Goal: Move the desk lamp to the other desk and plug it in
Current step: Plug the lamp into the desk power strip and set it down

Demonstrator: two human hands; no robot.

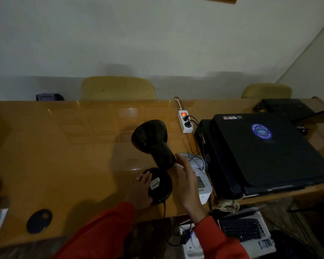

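Head view: black desk lamp (153, 157) sits on the wooden desk (64, 146), near the front edge, just left of the white device (202, 184) and the stack of black laptops (266, 152). The shade tilts up and away, toward the far edge of the desk. Left hand (141, 191) lies on the lamp base (160, 186), fingers spread flat on its left rim, steadying rather than gripping. Right hand (185, 182) is open and relaxed, palm toward the lamp neck, just beside or brushing it; not closed on anything as far as I can tell. The lamp cord (164, 208) runs off the base and drops over the desk's front edge; its plug end is not traceable here. White power strip (184, 120) lies behind the lamp, switch lit red, two black plugs in it; can't tell if either belongs to the lamp.

Progress, judged: which desk this is cannot be told. If it is the target, placing looks about done and plugging in remains; if not, the move hasn't started. The lamp appears unlit.
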